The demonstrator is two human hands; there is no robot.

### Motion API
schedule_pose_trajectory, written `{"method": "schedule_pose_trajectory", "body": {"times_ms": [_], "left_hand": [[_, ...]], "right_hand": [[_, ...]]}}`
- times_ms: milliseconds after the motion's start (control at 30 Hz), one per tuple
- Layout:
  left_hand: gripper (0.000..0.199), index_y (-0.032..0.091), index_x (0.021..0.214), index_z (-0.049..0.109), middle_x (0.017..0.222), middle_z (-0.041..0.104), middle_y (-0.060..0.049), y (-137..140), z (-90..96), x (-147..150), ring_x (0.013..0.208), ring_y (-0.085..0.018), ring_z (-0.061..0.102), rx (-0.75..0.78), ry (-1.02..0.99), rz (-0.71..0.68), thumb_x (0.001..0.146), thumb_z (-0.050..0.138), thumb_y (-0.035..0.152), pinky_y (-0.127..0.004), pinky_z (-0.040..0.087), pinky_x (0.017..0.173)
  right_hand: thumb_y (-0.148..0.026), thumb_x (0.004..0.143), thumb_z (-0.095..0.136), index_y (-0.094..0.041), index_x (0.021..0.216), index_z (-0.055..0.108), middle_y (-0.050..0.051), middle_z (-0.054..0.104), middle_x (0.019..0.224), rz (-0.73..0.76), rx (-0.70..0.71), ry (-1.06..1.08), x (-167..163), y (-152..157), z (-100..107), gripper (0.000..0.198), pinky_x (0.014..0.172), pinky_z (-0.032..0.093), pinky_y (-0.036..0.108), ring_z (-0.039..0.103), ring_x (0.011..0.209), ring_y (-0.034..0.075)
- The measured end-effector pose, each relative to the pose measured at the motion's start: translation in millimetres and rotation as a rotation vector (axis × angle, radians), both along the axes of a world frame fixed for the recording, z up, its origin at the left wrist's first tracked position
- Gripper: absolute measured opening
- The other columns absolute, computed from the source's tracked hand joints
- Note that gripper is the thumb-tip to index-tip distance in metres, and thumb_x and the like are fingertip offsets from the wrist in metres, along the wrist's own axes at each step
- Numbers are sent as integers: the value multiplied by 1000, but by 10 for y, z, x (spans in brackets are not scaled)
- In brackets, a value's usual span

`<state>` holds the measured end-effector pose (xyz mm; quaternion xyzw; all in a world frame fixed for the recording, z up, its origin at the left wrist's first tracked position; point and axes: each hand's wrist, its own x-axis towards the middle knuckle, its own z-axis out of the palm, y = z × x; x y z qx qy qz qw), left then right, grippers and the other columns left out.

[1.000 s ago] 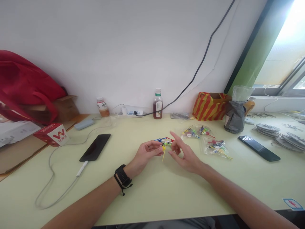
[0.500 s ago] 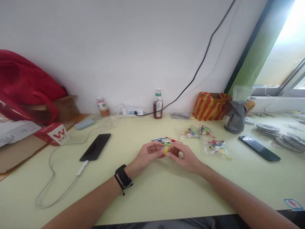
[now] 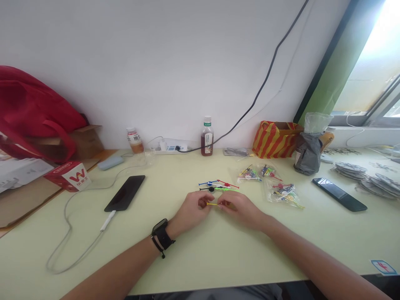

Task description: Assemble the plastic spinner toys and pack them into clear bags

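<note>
Between my fingertips lies a thin yellow plastic stick [image 3: 212, 204], seen nearly side-on. My left hand [image 3: 191, 209] is closed around its left end, the fingers curled. With thumb and fingers, my right hand [image 3: 243, 207] pinches the other end. Just beyond my hands several slim plastic pieces with round middles lie close together: a blue one [image 3: 208, 183], a red one [image 3: 228, 184], a black one [image 3: 211, 189] and a green one [image 3: 223, 189], with a white one among them. My fingers hide part of the yellow stick.
Clear bags of coloured pieces [image 3: 285, 194] lie to the right, near a dark phone [image 3: 339, 194]. A charging phone [image 3: 125, 192] and its cable lie left. Along the wall stand a dark drink bottle [image 3: 207, 139], a smaller bottle [image 3: 135, 141] and a striped bag [image 3: 275, 140].
The yellow piece now shows as a thin stick stretched between my hands instead of a small patch at the fingertips. Both hands have shifted slightly nearer, uncovering more of the black and green pieces.
</note>
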<state>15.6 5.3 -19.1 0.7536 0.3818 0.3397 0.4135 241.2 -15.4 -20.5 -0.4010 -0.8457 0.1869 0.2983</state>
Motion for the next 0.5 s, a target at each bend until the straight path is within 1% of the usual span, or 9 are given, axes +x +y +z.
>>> {"method": "schedule_pose_trajectory", "body": {"times_ms": [33,100,167,267,333,400,433,500], "left_hand": [[20,19,101,77,96,77,-6,0,-7,-8,81,-20,68,69,38,30,83,67,17,-31,55,75],[23,20,102,76,95,76,-5,-1,-8,-20,77,-19,65,156,92,38,80,68,16,-30,53,71],[20,22,100,76,94,76,-4,1,-3,-22,77,-19,64,198,102,31,81,71,21,-30,52,71],[11,22,94,76,86,74,-4,24,-4,-18,71,-18,62,204,70,58,87,68,27,-30,51,67],[12,22,91,76,83,74,-4,53,-14,-22,69,-18,62,196,55,74,89,66,28,-29,49,64],[12,22,90,76,83,74,-3,85,-30,-33,69,-18,62,200,57,87,90,65,27,-29,48,64],[12,22,90,77,83,74,-3,100,-39,-40,69,-18,62,205,64,92,90,65,27,-29,48,64],[14,22,90,78,82,75,-3,124,-53,-52,69,-18,62,218,85,88,90,64,25,-29,47,64]], "right_hand": [[-24,101,57,-23,93,63,3,71,91,-16,32,-27,4,8,-10,10,74,48,33,64,85,20],[-23,99,58,-23,97,62,5,71,96,-56,83,-48,20,22,-17,5,75,49,34,65,89,22],[-24,97,61,-24,99,60,5,71,97,-102,122,-42,53,32,-5,2,75,49,35,65,90,23],[-27,92,67,-24,91,57,4,69,91,-157,156,-40,141,43,38,11,74,48,35,64,87,23],[-26,90,67,-24,87,56,3,68,87,-156,121,-62,207,48,66,12,71,47,33,63,83,22],[-23,89,67,-24,86,58,1,69,85,-126,46,-82,257,51,77,9,69,47,31,63,79,20],[-21,88,66,-24,87,60,1,69,85,-114,17,-85,271,52,76,7,68,47,30,64,78,20],[-18,88,64,-24,89,62,1,69,90,-103,15,-76,278,53,64,7,68,48,30,65,80,19]]}}
